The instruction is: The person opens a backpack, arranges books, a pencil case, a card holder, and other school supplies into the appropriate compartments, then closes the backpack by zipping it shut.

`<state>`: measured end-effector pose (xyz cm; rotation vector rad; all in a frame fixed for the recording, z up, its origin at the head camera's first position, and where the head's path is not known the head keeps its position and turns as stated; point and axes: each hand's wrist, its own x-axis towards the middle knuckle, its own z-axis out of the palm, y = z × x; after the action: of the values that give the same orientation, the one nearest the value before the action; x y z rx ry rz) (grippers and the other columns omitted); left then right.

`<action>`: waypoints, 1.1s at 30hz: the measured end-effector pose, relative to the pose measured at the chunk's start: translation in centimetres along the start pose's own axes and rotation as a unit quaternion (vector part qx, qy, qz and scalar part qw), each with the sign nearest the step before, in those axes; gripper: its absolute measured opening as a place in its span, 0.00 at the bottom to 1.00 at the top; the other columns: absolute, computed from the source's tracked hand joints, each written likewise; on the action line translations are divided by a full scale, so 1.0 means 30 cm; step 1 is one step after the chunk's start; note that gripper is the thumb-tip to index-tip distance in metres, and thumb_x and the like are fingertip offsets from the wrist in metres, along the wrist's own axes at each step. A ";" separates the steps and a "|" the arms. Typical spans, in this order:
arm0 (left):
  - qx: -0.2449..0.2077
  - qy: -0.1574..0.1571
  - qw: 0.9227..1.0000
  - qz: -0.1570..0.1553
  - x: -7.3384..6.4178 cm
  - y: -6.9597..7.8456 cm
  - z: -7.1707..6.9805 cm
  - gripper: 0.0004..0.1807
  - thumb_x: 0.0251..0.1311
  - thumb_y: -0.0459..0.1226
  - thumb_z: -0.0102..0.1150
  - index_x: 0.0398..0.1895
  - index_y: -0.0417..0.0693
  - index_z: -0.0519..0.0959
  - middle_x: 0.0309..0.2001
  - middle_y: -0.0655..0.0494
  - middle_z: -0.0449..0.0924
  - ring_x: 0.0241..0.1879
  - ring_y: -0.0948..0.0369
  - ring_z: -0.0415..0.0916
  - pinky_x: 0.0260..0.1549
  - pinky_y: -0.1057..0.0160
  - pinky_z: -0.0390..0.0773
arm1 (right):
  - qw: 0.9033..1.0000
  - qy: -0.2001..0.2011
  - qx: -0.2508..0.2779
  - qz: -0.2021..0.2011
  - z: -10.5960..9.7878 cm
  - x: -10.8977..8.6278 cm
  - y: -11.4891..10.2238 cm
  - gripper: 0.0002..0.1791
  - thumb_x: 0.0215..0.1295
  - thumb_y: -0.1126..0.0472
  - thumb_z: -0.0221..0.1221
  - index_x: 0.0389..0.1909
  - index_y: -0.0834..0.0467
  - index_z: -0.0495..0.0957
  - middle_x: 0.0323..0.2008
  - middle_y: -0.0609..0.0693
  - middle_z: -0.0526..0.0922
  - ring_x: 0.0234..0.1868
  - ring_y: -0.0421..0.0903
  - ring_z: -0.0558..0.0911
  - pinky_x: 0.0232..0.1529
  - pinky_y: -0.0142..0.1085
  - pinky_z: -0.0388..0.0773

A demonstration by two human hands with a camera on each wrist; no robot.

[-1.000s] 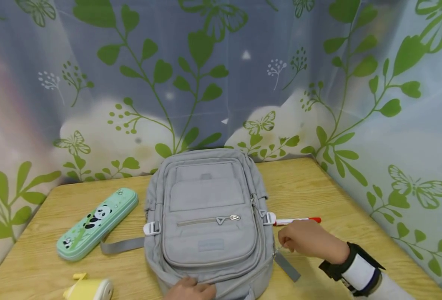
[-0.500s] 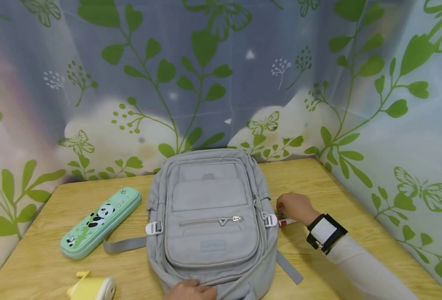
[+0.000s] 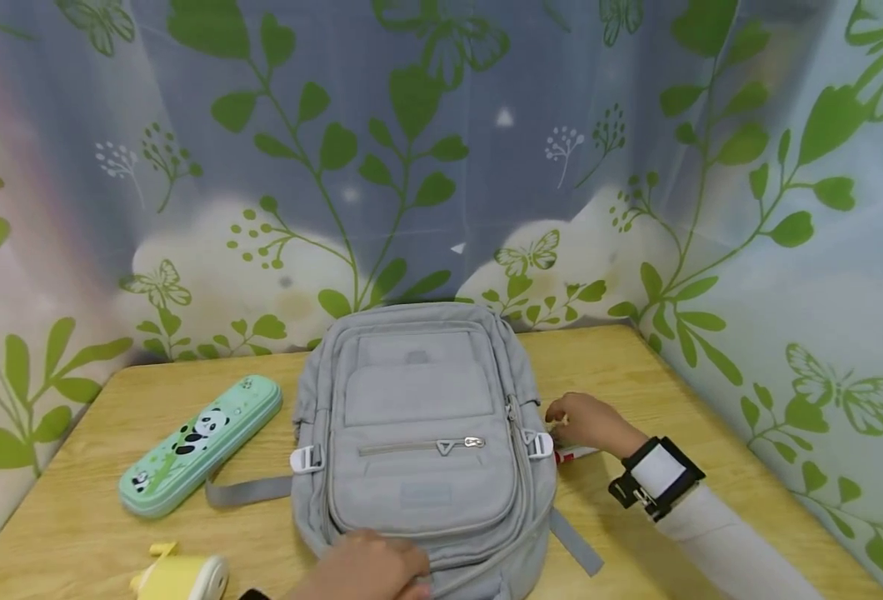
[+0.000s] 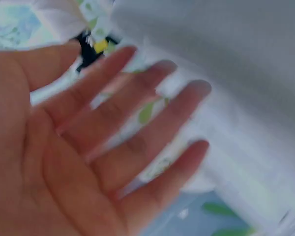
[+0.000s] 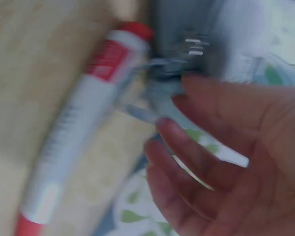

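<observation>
A grey backpack (image 3: 419, 467) lies in the middle of the table, front pocket facing up. At its lower edge, my left hand (image 3: 370, 567) hovers or rests; the left wrist view shows its fingers extended and spread, holding nothing. My right hand (image 3: 591, 421) is at the backpack's right side by the white buckle (image 3: 539, 444). Seen from the right wrist, its thumb and fingers are apart, loosely bent. A blurred pale tab (image 5: 141, 113) lies close to the fingertips, near a metal zipper part (image 5: 194, 44). Beside that hand lies a white marker (image 5: 71, 132) with red ends, partly hidden in the head view.
Left of the backpack lies a green panda pencil case (image 3: 202, 446). A yellow and white pencil sharpener (image 3: 179, 577) with a crank stands at the front left. Grey straps (image 3: 576, 542) stick out on both sides. A leaf-patterned curtain (image 3: 411, 167) borders the table.
My right hand has moved up along the backpack's right side, and its fingers have loosened. The left hand has come further into view over the lower edge.
</observation>
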<state>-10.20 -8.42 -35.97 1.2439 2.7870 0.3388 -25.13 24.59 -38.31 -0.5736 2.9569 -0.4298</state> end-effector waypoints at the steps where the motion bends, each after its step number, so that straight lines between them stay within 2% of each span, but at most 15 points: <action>1: 0.019 0.009 1.000 -0.002 0.007 -0.004 -0.036 0.11 0.62 0.48 0.54 0.25 0.55 0.77 0.19 0.67 0.71 0.18 0.72 0.66 0.22 0.70 0.66 | 1.000 0.021 -0.012 0.005 -0.010 -0.006 -0.016 0.07 0.57 0.67 0.60 0.36 0.61 0.82 0.35 0.53 0.82 0.35 0.49 0.80 0.35 0.40 0.77; 3: 0.056 0.053 0.997 0.001 0.027 -0.017 -0.106 0.11 0.61 0.47 0.55 0.23 0.55 0.76 0.17 0.66 0.69 0.16 0.70 0.65 0.20 0.70 0.66 | 0.998 0.054 -0.020 0.007 -0.025 -0.013 -0.052 0.06 0.59 0.65 0.60 0.37 0.61 0.81 0.35 0.53 0.81 0.35 0.48 0.80 0.34 0.40 0.76; 5: 0.088 0.092 0.992 -0.001 0.059 -0.031 -0.161 0.12 0.61 0.46 0.57 0.21 0.55 0.74 0.15 0.65 0.65 0.15 0.70 0.61 0.19 0.70 0.63 | 0.997 0.070 -0.017 0.005 -0.023 -0.020 -0.090 0.06 0.61 0.63 0.60 0.36 0.60 0.80 0.33 0.52 0.79 0.32 0.45 0.78 0.31 0.36 0.75; 7: 0.108 0.119 0.987 0.013 0.108 -0.057 -0.190 0.13 0.61 0.43 0.57 0.20 0.54 0.73 0.14 0.64 0.63 0.14 0.69 0.59 0.18 0.70 0.60 | 0.998 0.067 -0.011 0.004 -0.013 -0.024 -0.125 0.08 0.61 0.60 0.61 0.36 0.61 0.79 0.32 0.51 0.77 0.30 0.43 0.76 0.29 0.34 0.72; 8: 0.112 0.122 0.986 0.020 0.136 -0.073 -0.196 0.12 0.61 0.42 0.57 0.20 0.54 0.74 0.14 0.63 0.64 0.14 0.69 0.59 0.18 0.71 0.60 | 0.998 0.063 -0.010 0.006 -0.006 -0.024 -0.139 0.09 0.60 0.59 0.61 0.36 0.62 0.79 0.31 0.51 0.76 0.29 0.43 0.75 0.29 0.34 0.71; 11: 0.105 0.088 0.990 0.035 0.221 -0.125 -0.187 0.08 0.61 0.40 0.57 0.24 0.51 0.78 0.19 0.60 0.72 0.19 0.66 0.68 0.22 0.69 0.67 | 0.998 0.056 -0.025 0.020 0.017 -0.019 -0.170 0.13 0.58 0.57 0.63 0.35 0.63 0.77 0.30 0.52 0.74 0.29 0.43 0.73 0.29 0.35 0.71; 13: 0.102 0.056 0.992 0.037 0.275 -0.156 -0.167 0.05 0.61 0.40 0.58 0.33 0.49 0.81 0.28 0.56 0.79 0.27 0.61 0.75 0.29 0.65 0.74 | 0.997 0.058 -0.029 0.031 0.029 -0.012 -0.180 0.12 0.57 0.57 0.64 0.31 0.61 0.76 0.28 0.50 0.74 0.27 0.43 0.72 0.26 0.34 0.69; 15: 0.102 0.027 0.994 0.026 0.327 -0.177 -0.147 0.09 0.62 0.40 0.58 0.42 0.49 0.81 0.38 0.54 0.81 0.37 0.57 0.78 0.38 0.60 0.77 | 0.997 0.060 -0.021 0.034 0.036 -0.004 -0.182 0.11 0.56 0.57 0.65 0.25 0.58 0.74 0.24 0.48 0.72 0.23 0.42 0.70 0.23 0.33 0.66; 17: 0.110 0.002 0.994 0.009 0.382 -0.189 -0.129 0.14 0.63 0.42 0.56 0.50 0.51 0.78 0.46 0.53 0.79 0.46 0.54 0.77 0.47 0.57 0.76 | 0.998 0.053 -0.001 0.035 0.037 0.003 -0.179 0.17 0.55 0.57 0.65 0.17 0.55 0.68 0.17 0.45 0.67 0.18 0.40 0.66 0.19 0.31 0.60; 21: 0.136 -0.022 0.990 -0.025 0.471 -0.186 -0.107 0.18 0.65 0.44 0.53 0.58 0.56 0.73 0.55 0.55 0.75 0.54 0.54 0.73 0.51 0.56 0.74 | 0.998 0.013 0.050 0.021 0.031 0.014 -0.151 0.26 0.59 0.60 0.62 0.09 0.51 0.57 0.10 0.42 0.54 0.12 0.38 0.57 0.17 0.29 0.52; 23: 0.145 -0.028 0.988 -0.033 0.502 -0.181 -0.093 0.20 0.65 0.46 0.52 0.60 0.59 0.71 0.60 0.57 0.72 0.59 0.54 0.69 0.54 0.54 0.72 | 0.997 -0.007 0.070 0.013 0.026 0.014 -0.138 0.25 0.61 0.62 0.60 0.08 0.51 0.59 0.09 0.41 0.54 0.12 0.37 0.57 0.17 0.28 0.53; 26: 0.146 -0.038 0.987 -0.045 0.536 -0.186 -0.059 0.24 0.65 0.49 0.51 0.64 0.65 0.67 0.67 0.59 0.64 0.66 0.52 0.61 0.60 0.48 0.66 | 0.997 -0.011 0.070 0.015 0.022 0.006 -0.133 0.23 0.65 0.65 0.55 0.10 0.54 0.62 0.11 0.43 0.56 0.13 0.38 0.58 0.18 0.29 0.55; 28: 0.141 -0.056 0.986 -0.064 0.555 -0.195 -0.036 0.26 0.64 0.52 0.49 0.67 0.69 0.63 0.71 0.61 0.57 0.70 0.50 0.54 0.62 0.42 0.61 | 1.000 0.019 0.022 0.013 0.025 -0.007 -0.142 0.20 0.66 0.65 0.53 0.12 0.55 0.65 0.12 0.44 0.59 0.14 0.39 0.59 0.18 0.29 0.56; 30: 0.136 -0.072 0.985 -0.084 0.571 -0.206 -0.017 0.28 0.64 0.54 0.48 0.68 0.72 0.59 0.73 0.64 0.52 0.72 0.50 0.48 0.62 0.37 0.58 | 0.997 0.060 -0.046 0.015 0.031 -0.020 -0.153 0.19 0.66 0.64 0.53 0.14 0.55 0.66 0.13 0.46 0.61 0.15 0.40 0.61 0.17 0.30 0.57; 33: 0.133 -0.084 0.982 -0.107 0.591 -0.217 -0.006 0.30 0.63 0.56 0.46 0.69 0.76 0.56 0.73 0.69 0.49 0.73 0.52 0.45 0.59 0.32 0.57 | 0.980 0.121 -0.154 0.020 0.042 -0.044 -0.163 0.15 0.64 0.63 0.54 0.16 0.55 0.69 0.14 0.48 0.65 0.15 0.42 0.65 0.14 0.32 0.60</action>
<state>-26.83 0.48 -36.82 0.9450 2.8462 -0.1522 -22.02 20.42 -38.02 -0.5225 3.2901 -0.0353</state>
